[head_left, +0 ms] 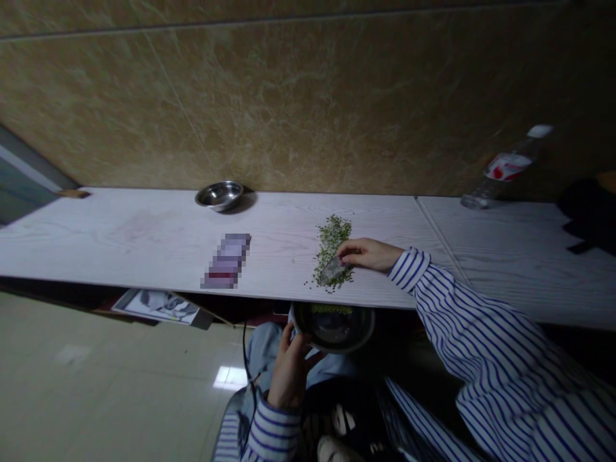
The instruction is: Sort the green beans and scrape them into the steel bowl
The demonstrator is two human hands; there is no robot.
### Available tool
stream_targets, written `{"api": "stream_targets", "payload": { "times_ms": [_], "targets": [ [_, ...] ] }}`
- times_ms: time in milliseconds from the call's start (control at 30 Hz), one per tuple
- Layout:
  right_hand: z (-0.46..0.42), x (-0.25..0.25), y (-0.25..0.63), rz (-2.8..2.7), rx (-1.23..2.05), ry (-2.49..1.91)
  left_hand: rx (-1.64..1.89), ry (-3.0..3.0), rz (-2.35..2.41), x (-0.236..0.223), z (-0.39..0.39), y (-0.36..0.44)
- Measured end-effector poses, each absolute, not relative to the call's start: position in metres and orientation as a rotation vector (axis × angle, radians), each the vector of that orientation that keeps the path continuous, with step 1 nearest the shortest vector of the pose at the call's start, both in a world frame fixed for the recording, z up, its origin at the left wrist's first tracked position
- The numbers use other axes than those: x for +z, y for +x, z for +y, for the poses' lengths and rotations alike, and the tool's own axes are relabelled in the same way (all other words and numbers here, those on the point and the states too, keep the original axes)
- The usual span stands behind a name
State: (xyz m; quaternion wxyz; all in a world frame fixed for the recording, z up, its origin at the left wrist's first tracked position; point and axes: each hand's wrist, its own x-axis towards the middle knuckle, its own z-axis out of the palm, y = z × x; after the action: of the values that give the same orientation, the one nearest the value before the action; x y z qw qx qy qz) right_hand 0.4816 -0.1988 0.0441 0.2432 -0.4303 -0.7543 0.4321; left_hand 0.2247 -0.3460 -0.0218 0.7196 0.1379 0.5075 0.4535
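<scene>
Small green beans (335,232) lie scattered in a patch on the white wood-grain tabletop (283,256). My right hand (368,255) reaches over the patch, its fingers pinched on a greyish, see-through flat piece (330,272) that rests among the beans; its exact kind is unclear. Below the table's front edge, my left hand (290,367) grips the left rim of a metal bowl (368,333). Some green beans show inside that bowl, near the table edge. The table hides the bowl's far side.
A second metal bowl (220,197) stands near the wall, and a blurred-out flat object (227,262) lies left of the beans. A clear bottle with white cap (509,167) stands at the back right, near a dark item (590,215). An open drawer (158,305) juts out below left.
</scene>
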Motion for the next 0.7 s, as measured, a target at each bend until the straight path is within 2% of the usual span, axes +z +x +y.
{"api": "stream_targets", "payload": {
  "times_ms": [300,700],
  "targets": [
    [-0.251,0.032,0.497,-1.784,0.616,-1.386,1.027,0.344,1.119,-0.029,-0.346,0.223],
    [-0.300,-0.005,0.525,-1.459,0.282,-1.626,1.035,0.409,1.135,-0.037,-0.352,0.220]
  ]
}}
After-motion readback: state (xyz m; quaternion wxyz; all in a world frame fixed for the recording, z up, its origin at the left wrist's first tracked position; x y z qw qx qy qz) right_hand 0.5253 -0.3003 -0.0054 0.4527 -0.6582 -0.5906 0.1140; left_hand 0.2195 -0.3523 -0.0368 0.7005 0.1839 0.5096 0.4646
